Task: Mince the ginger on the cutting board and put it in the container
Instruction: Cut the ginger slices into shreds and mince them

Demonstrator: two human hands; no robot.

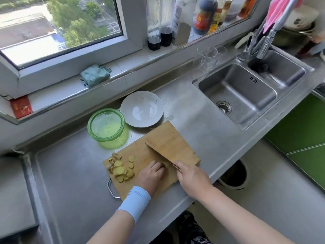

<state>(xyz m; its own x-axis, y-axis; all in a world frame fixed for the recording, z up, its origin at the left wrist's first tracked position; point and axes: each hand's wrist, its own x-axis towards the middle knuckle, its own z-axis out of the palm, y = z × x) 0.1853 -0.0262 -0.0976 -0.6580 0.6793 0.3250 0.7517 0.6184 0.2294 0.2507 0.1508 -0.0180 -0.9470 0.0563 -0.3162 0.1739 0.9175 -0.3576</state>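
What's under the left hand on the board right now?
A ginger piece shows just past the left hand, beside the knife blade. How much more lies beneath the hand is covered.

Two hands appear at lower centre: one left hand, one right hand. Mid-frame there is one cutting board, one knife, one green container and one plate. One heap of ginger slices, too overlapped to count, lies at the board's left, plus one ginger piece. At right: two sink basins, one faucet. Upper centre: two dark cups, one cloth.
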